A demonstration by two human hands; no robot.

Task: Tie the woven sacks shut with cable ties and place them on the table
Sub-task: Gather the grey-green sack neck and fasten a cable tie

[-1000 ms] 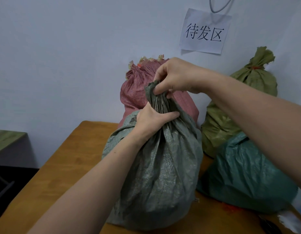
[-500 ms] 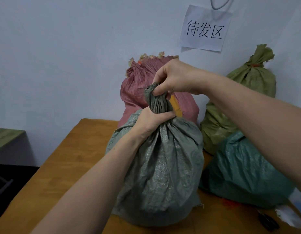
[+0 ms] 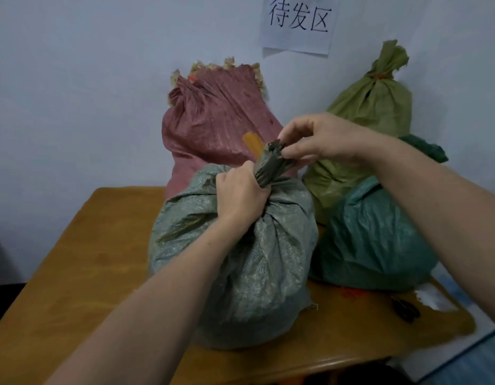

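Note:
A full grey-green woven sack [image 3: 249, 270] stands on the wooden table [image 3: 82, 262] in front of me. Its mouth is gathered into a twisted neck [image 3: 270, 166]. My left hand [image 3: 240, 194] grips the base of that neck. My right hand [image 3: 318, 138] pinches the top end of the neck, which leans to the right. An orange strip [image 3: 252, 143], possibly a cable tie, pokes up behind the neck. Behind stand a pink sack [image 3: 218, 120] and an olive sack [image 3: 371, 107], both tied with orange at the neck. A dark green sack [image 3: 374, 237] lies to the right.
A wall with a white paper sign [image 3: 299, 23] rises right behind the sacks. A small dark object [image 3: 406, 309] and white-blue sheets [image 3: 435, 298] lie at the table's right edge. The table's left part is bare wood.
The sack has come down lower and closer, and sits on the table. My right hand has shifted from gripping the neck from above to pinching its tip from the right. The neck now tilts right.

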